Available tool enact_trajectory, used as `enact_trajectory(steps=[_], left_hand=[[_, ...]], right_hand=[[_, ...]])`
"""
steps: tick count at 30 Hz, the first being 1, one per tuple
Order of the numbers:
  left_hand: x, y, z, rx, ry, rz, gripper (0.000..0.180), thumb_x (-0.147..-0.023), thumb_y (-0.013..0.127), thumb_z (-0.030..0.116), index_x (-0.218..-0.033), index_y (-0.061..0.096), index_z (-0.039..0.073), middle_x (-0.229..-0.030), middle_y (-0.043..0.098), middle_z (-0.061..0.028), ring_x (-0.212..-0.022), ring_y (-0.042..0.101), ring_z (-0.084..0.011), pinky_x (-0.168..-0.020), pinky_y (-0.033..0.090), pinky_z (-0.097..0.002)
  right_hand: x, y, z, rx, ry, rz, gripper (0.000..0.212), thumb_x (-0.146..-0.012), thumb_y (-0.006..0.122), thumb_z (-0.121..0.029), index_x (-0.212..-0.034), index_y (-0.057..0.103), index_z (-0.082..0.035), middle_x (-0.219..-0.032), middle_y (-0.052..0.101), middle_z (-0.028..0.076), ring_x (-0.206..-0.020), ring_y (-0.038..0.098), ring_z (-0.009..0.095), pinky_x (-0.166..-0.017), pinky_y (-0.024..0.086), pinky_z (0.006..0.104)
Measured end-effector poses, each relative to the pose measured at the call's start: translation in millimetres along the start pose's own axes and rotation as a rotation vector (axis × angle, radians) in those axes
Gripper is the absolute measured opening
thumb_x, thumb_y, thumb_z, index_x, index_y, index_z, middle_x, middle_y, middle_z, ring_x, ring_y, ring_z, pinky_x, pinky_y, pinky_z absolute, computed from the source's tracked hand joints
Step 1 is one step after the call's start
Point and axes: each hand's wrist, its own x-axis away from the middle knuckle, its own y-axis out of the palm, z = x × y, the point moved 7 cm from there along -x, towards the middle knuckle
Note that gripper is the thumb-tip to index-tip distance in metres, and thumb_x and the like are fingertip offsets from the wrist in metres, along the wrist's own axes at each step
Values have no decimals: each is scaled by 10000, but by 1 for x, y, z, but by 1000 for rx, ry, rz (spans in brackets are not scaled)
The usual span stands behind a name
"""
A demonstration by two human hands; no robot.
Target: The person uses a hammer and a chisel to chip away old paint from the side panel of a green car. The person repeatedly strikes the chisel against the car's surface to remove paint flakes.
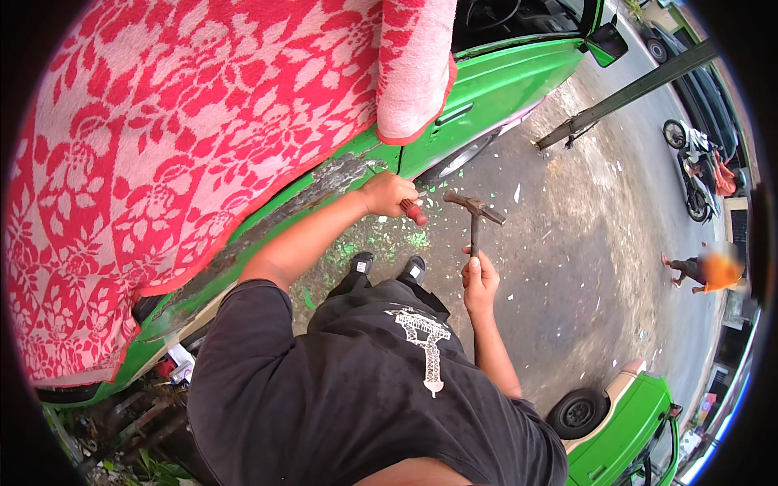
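My left hand [387, 194] is closed round a tool with a ribbed red handle [413, 212], which looks like a screwdriver; its front end is hidden by the fist. The fist rests at the green car body [352, 166], where paint is scraped off and bare grey shows. In my right hand [481, 279] is a hammer [476, 211] with a dark metal head, gripped by its shaft. The head is raised, a short way to the right of the red handle and apart from it. A red and pink floral blanket [203, 121] covers much of the car beside my left arm.
Green paint flakes [365, 239] litter the concrete around my shoes [415, 269]. A metal post [624, 93] leans at the upper right. Another green car [624, 454] stands at the lower right. Motorcycles [697, 170] and a person in orange [717, 271] are by the road.
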Motion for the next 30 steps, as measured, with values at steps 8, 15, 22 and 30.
enact_trajectory(steps=[8, 15, 22, 30], left_hand=[[-1, 5, 0, -16, 36, 35, 277, -828, 701, 228, -630, 542, 115, -615, 548, -65, -562, 580, -311, -482, 413, -424], [-10, 26, -13, -75, -46, -79, 178, -767, 696, 198, -652, 574, 139, -642, 602, -68, -605, 623, -303, -512, 457, -440], [-22, 23, -15, -77, -45, 12, 126, -701, 695, 168, -665, 579, 139, -630, 605, -66, -602, 636, -305, -513, 472, -438], [-10, 35, -19, -105, 41, -52, 82, -711, 677, 137, -718, 596, 130, -671, 615, -65, -603, 626, -299, -528, 490, -412]], right_hand=[[-10, -4, -4, 14, 23, -31, 286, -1011, 527, -236, -1135, 630, 2, -627, 434, -70, -539, 378, 20, -484, 293, 209], [-13, -16, 11, 18, 21, -34, 233, -1002, 537, -212, -1042, 629, -1, -629, 459, -60, -551, 406, 26, -492, 312, 213], [7, -25, 25, -65, -62, 118, 243, -1015, 520, -233, -942, 587, -11, -642, 485, -38, -546, 419, 39, -485, 318, 219], [25, 16, 25, 234, -208, 176, 331, -1013, 511, -304, -903, 582, 0, -625, 508, -9, -551, 460, 67, -502, 369, 238]])
